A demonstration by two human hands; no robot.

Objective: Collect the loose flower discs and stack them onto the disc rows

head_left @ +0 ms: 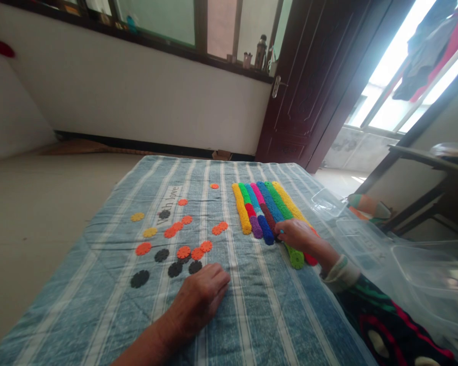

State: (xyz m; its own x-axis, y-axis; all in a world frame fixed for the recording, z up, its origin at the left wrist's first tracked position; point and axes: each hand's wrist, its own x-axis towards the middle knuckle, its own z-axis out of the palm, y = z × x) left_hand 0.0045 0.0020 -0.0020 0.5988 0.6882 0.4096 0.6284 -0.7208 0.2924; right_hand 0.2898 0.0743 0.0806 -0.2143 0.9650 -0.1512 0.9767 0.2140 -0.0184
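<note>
Notched plastic discs stand stacked on edge in several long colored rows on the cloth. My right hand (pixel 299 238) is closed at the near end of the brown-and-pink row (pixel 267 216), its fingertips touching the discs there; what they pinch is hidden. Past its wrist, a lime-green row end (pixel 296 259) shows. My left hand (pixel 204 292) rests on the cloth with fingers curled together, and anything inside is hidden. Just beyond it lie a black disc (pixel 195 267) and overlapping orange discs (pixel 201 250). A yellow disc (pixel 150 232) and several more loose ones are scattered leftward.
A blue striped cloth (pixel 110 300) covers the table. Clear plastic boxes (pixel 361 244) stand along its right side, with an orange-and-green item behind them. Beyond the far edge are a small cardboard box (pixel 222 154), a dark door (pixel 309 76) and a window ledge with a flask (pixel 261 52).
</note>
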